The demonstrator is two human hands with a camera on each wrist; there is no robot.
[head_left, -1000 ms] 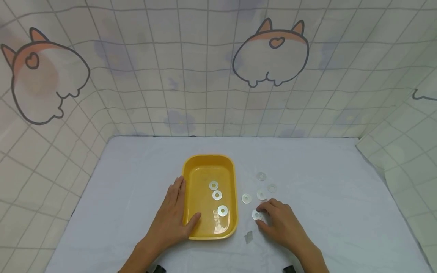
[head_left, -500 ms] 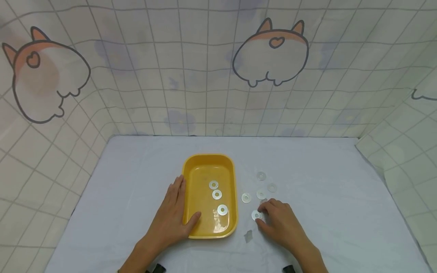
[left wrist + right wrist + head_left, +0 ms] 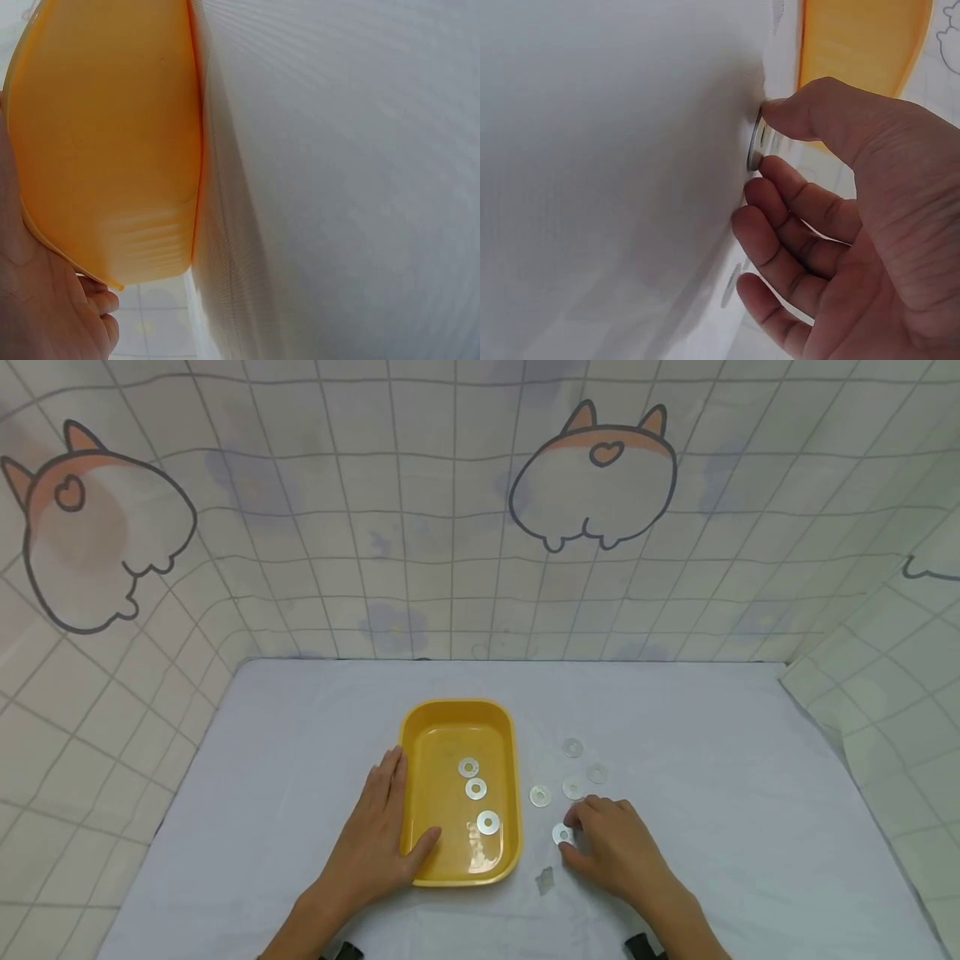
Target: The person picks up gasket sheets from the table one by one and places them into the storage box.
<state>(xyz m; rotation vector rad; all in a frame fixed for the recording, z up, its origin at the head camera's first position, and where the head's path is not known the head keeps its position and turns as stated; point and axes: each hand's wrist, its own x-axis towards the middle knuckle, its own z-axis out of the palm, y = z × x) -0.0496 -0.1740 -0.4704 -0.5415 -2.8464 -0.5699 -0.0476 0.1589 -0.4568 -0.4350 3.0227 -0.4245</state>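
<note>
A yellow tray (image 3: 461,852) stands on the white cloth, with washers (image 3: 476,788) lying flat inside it. My left hand (image 3: 378,835) rests along its left rim, fingers straight and thumb reaching over the inner side. The left wrist view shows that hand against the tray's outer wall (image 3: 112,142). Right of the tray, my right hand (image 3: 611,843) holds a metal washer (image 3: 562,834) by its edges, thumb on one side and index finger on the other. In the right wrist view this washer (image 3: 756,142) is at the cloth, and the other fingers curl loosely beside it.
Several more washers (image 3: 540,796) lie on the cloth between the tray and my right hand and beyond it. A small grey patch (image 3: 545,881) is near the tray's lower right corner. A tile-patterned curtain (image 3: 427,568) encloses the table's back and sides.
</note>
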